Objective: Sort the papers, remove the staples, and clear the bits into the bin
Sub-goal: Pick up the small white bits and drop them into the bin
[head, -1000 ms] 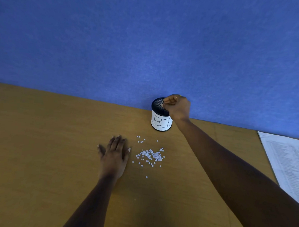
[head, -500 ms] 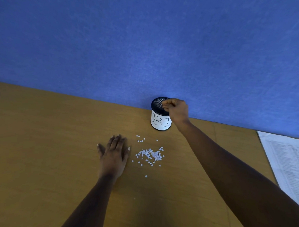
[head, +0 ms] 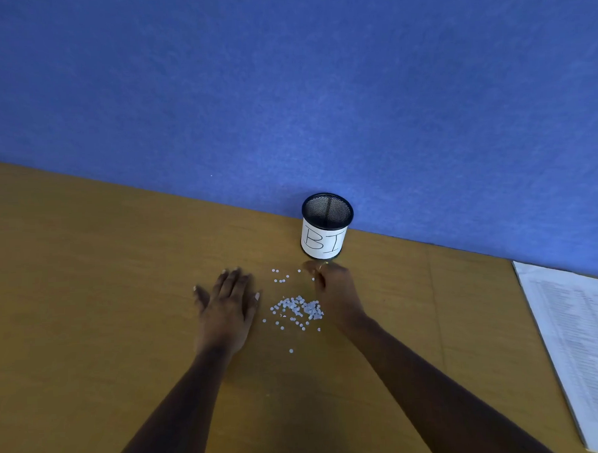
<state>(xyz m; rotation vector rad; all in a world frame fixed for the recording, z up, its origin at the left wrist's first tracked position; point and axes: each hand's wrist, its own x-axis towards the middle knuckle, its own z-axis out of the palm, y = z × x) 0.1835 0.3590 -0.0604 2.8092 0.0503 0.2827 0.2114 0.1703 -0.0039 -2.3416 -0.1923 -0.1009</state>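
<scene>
A pile of small white paper bits (head: 296, 310) lies on the wooden desk (head: 88, 304), with a few strays (head: 280, 276) farther back. The bin (head: 326, 226), a black mesh cup with a white label, stands upright against the blue wall behind the bits. My left hand (head: 227, 306) rests flat on the desk, fingers straight, just left of the pile. My right hand (head: 334, 293) is down at the desk on the pile's right side, in front of the bin. Its fingers curl forward near the stray bits, and motion blur hides whether they pinch anything.
A sheet of printed paper (head: 584, 351) lies at the right edge of the desk. The blue felt partition (head: 284, 90) closes off the back of the desk.
My right hand has come down from over the bin's mouth to the desk beside the bits. The bin's opening now shows in full. My left hand has stayed put.
</scene>
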